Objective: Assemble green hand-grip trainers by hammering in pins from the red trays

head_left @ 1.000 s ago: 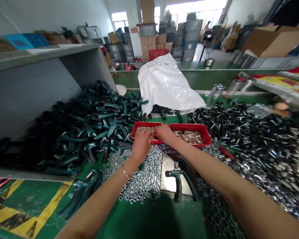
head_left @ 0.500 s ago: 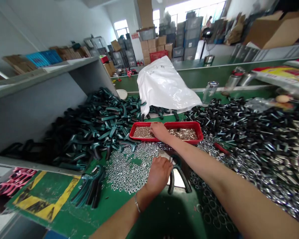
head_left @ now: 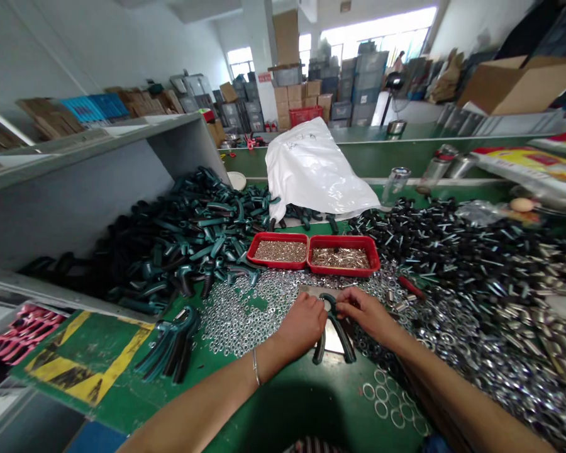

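A pair of pruning shears [head_left: 343,338] with dark green and black handles lies on a small metal block [head_left: 334,360] before me, handles spread towards me. My left hand [head_left: 302,324], a bracelet on its wrist, is closed on the head of the shears from the left; its fingers hide part of the head. From the right, my right hand [head_left: 365,313] meets the head near a round silver part, fingertips pinched together. What sits between those fingertips is too small to make out. Behind both hands stand two red trays, one of tiny fittings [head_left: 279,251], one of small pins [head_left: 340,258].
Small nuts [head_left: 238,321] are spread left of the block, metal rings [head_left: 389,396] to its right. Finished-looking shears [head_left: 174,343] are stacked at left, near a heap of green handles [head_left: 207,233]. Black-headed parts [head_left: 415,226] and a white sack [head_left: 314,170] lie behind.
My right hand has come back from the left red tray to the head of the shears. My left hand stays on the shears. The camera view has tilted slightly up.
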`<act>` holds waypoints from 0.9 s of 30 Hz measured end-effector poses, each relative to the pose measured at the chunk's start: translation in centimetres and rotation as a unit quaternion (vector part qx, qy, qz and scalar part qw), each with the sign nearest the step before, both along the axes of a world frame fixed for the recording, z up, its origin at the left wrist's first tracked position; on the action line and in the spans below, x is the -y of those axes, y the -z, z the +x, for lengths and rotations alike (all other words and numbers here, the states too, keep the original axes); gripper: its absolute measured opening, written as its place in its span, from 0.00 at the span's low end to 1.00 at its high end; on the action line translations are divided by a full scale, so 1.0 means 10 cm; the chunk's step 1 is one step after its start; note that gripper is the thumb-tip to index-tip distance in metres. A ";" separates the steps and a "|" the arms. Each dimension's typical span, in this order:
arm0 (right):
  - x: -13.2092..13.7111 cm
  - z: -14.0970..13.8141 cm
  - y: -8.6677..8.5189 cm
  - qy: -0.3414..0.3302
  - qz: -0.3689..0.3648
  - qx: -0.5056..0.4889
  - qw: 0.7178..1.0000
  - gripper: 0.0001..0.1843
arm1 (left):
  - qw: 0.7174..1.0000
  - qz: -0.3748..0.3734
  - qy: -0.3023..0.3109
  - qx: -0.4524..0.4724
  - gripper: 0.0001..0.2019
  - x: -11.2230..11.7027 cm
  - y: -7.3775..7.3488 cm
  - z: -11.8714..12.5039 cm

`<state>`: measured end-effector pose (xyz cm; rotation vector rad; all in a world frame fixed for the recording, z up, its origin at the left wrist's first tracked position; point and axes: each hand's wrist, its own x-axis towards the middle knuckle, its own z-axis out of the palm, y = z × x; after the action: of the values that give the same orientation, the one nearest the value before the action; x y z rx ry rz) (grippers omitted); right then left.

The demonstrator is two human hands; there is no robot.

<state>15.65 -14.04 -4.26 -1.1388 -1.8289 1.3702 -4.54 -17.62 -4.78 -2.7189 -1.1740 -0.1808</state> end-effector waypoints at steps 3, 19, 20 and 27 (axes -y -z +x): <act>0.11 -0.05 0.03 0.018 -0.007 0.018 1.000 0.07 | 0.999 -0.014 0.032 -0.016 0.12 0.00 -0.05 -0.01; 0.26 -0.27 0.30 -0.005 0.420 0.254 0.871 0.11 | 0.917 -0.118 -0.141 0.355 0.11 -0.33 -0.17 -0.65; 0.26 -0.28 0.30 -0.009 0.427 0.267 0.864 0.12 | 0.920 -0.114 -0.138 0.349 0.11 -0.41 -0.22 -0.71; 0.25 -0.33 0.14 -0.095 0.449 0.374 0.806 0.15 | 0.941 -0.091 -0.187 0.267 0.13 -1.03 -0.36 -1.01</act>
<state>12.37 -16.54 -5.65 -0.9952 -2.7242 -0.0748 -14.67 -7.31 -1.19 -2.6011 -1.9084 -0.8309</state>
